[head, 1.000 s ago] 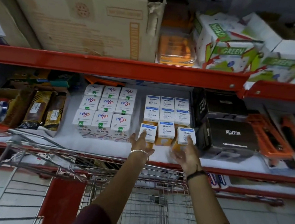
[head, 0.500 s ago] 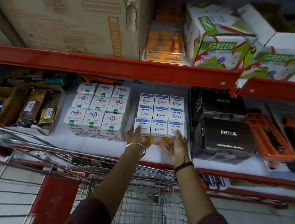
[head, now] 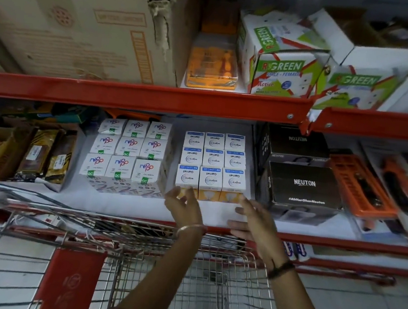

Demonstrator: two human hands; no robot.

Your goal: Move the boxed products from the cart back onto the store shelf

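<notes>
A: What has changed since half a second ago?

B: Both hands have come back off the front row of white-and-blue Wipro Garnet bulb boxes (head: 212,164). They were pressed against that row; now the left hand (head: 184,206) hangs just in front of the bottom-left box and the right hand (head: 254,219) just in front of the bottom-right one.

A: Are they holding anything?

B: No. The left hand's fingers (head: 173,193) are loosely spread and empty, their tips right at the box's lower edge; I cannot tell whether they touch it. The right hand's fingers (head: 244,202) are also spread and hold nothing.

A: Where do the boxes stand?

B: On the white-lined lower shelf with the red metal front edge (head: 115,205), in a neat block three wide and three deep, between the white Nippo boxes with green QC labels (head: 126,153) on the left and the black Neuton cartons (head: 301,183) on the right.

A: And the cart?

B: The wire shopping cart with the red panel (head: 207,294) is directly under the arms, against the shelf. I see no boxes in the part of its basket that shows
</notes>
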